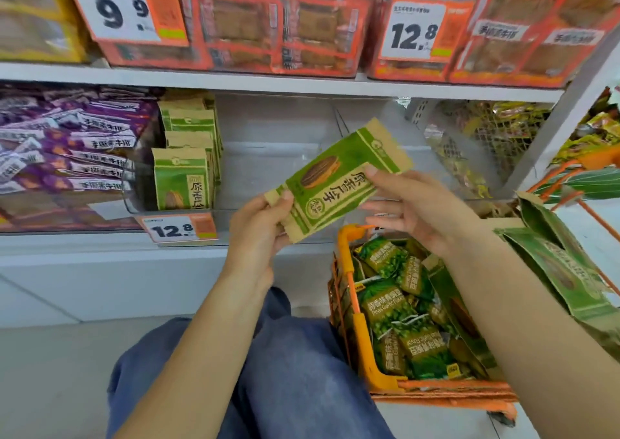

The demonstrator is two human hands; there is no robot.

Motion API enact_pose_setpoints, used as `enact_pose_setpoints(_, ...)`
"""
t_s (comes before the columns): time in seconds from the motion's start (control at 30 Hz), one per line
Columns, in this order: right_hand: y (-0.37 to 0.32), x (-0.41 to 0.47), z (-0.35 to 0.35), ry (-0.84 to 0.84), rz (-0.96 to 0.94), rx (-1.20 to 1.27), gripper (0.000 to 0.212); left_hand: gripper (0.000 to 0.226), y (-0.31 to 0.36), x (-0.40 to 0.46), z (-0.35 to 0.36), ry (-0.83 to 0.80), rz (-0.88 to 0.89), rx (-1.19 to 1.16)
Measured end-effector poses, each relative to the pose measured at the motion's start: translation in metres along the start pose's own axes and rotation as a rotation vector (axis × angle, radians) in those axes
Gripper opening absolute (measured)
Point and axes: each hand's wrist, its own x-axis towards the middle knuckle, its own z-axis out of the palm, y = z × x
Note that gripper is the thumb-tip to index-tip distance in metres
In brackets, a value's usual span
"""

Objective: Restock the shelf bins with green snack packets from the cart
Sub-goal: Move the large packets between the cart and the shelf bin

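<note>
Both my hands hold one green-and-tan snack packet (pixel 339 177) tilted in front of the shelf. My left hand (pixel 260 227) pinches its lower left end; my right hand (pixel 409 204) pinches its right edge with the thumb on top. Behind it stands a clear shelf bin (pixel 268 157), with several matching green packets (pixel 183 183) upright at its left side and bare room to the right. The orange cart (pixel 362 331) at lower right holds several green pea packets (pixel 396 308). More green-tan packets (pixel 563 271) lean at the far right.
Purple snack bars (pixel 67 146) fill the bin to the left. Orange packs (pixel 275 26) and price tags (pixel 124 6) line the upper shelf. A 12.8 tag (pixel 177 229) hangs on the bin's edge. Yellow packets (pixel 469 143) sit in a mesh bin at right. My knee in blue trousers (pixel 278 354) is below.
</note>
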Motion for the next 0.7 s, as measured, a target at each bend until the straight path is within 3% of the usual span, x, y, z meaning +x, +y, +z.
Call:
enact_pose_setpoints(0.07, 0.006, 0.006, 0.014, -0.001, -0.017, 0.021, 0.045, 0.017, 0.002, 0.003, -0.001, -0.014, -0.004, 0.044)
enact_pose_setpoints(0.13, 0.008, 0.012, 0.025, 0.054, -0.072, 0.085, 0.025, 0.017, 0.005, 0.012, -0.012, 0.025, 0.089, 0.18)
enact_pose_setpoints(0.2, 0.005, 0.02, 0.034, 0.141, -0.184, 0.089, 0.013, 0.018, 0.006, 0.029, -0.035, 0.168, 0.419, 0.657)
enact_pose_setpoints(0.27, -0.002, 0.029, 0.041, 0.175, -0.297, 0.043, 0.014, 0.022, 0.002, 0.048, -0.059, 0.249, 0.711, 1.173)
enact_pose_setpoints(0.33, -0.007, 0.039, 0.049, 0.162, -0.343, -0.002, 0.015, 0.023, -0.008, 0.064, -0.072, 0.16, 0.773, 1.502)
enact_pose_setpoints(0.37, -0.009, 0.045, 0.054, 0.148, -0.339, -0.017, 0.014, 0.021, -0.01, 0.065, -0.07, 0.113, 0.705, 1.598)
enact_pose_setpoints(0.53, 0.001, 0.077, 0.084, 0.113, -0.338, -0.063, 0.032, 0.02, -0.013, 0.073, -0.064, 0.115, 0.521, 1.532)
enact_pose_setpoints(0.7, 0.014, 0.106, 0.117, 0.091, -0.387, -0.154, 0.032, 0.015, -0.022, 0.076, -0.066, 0.069, 0.635, 1.368)
